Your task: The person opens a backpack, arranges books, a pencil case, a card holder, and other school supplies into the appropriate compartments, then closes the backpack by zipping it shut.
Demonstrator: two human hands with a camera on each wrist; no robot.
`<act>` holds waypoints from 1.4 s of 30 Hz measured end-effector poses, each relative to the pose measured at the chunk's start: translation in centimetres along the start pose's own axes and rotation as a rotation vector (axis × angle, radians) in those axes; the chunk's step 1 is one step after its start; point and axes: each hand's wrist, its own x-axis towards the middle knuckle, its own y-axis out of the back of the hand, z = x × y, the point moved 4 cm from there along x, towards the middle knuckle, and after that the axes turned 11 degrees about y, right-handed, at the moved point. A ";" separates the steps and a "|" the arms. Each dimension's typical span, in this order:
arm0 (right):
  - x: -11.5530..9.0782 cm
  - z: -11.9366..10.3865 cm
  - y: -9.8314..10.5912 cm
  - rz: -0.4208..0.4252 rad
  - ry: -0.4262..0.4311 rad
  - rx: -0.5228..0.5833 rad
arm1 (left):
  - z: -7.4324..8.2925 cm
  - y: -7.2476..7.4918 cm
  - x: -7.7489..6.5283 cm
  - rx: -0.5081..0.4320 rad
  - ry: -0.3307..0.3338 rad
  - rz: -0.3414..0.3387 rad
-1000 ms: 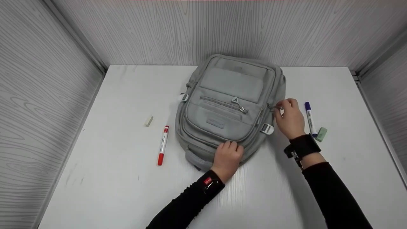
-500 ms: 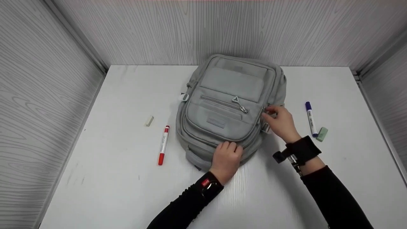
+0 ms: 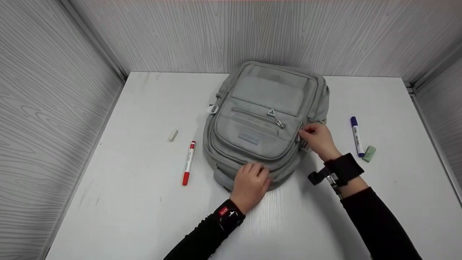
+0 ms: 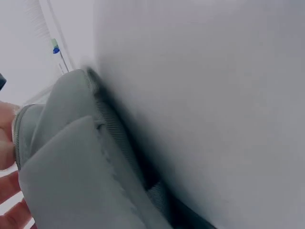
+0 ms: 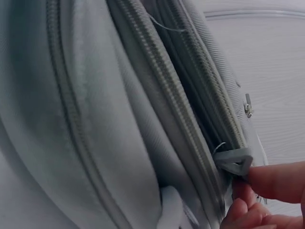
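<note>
A grey backpack [image 3: 267, 90] lies front side up on the white table, its carry handle [image 3: 223, 177] toward the person. My left hand [image 3: 249, 186] grips the near end of the backpack; in the left wrist view its fingers [image 4: 7, 155] are at a zippered fabric edge. At the backpack's right side, my right hand [image 3: 319, 140] pinches a triangular zipper pull [image 5: 234, 161] between thumb and fingers. Two parted rows of zipper teeth [image 5: 176, 95] run up from the pull in the right wrist view. Another zipper pull [image 3: 276, 117] hangs from the front pocket.
Left of the backpack lie a red marker [image 3: 188, 162] and a small whitish eraser [image 3: 173, 135]. A blue marker [image 3: 356, 136] and a green eraser [image 3: 369, 154] lie to its right. Grey wood-grain panels [image 3: 173, 36] stand around the table's back and sides.
My right hand has moved left and down from the side strap area along the zipper. The left hand has shifted slightly left along the near edge. The head view has shifted slightly.
</note>
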 end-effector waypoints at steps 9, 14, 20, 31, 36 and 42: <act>-1.3 -0.3 -0.1 0.000 0.154 -0.221 | -0.7 0.1 -0.7 0.071 -0.063 -0.026; -2.9 -1.3 -1.1 -0.013 0.225 -0.334 | -0.3 0.2 -0.2 0.092 -0.055 0.033; -5.6 -2.9 -3.4 -0.071 0.265 -0.342 | -0.4 0.5 0.2 0.075 -0.036 0.038; -8.6 -4.7 -7.7 -0.052 0.301 -0.249 | -0.4 0.4 0.3 0.070 -0.021 0.029; -8.5 -4.0 -8.0 -0.020 0.261 -0.136 | -0.5 0.4 0.3 0.021 0.025 -0.051; -8.4 -2.9 -7.7 -0.050 0.158 -0.014 | -0.7 0.7 0.9 -0.148 0.199 -0.328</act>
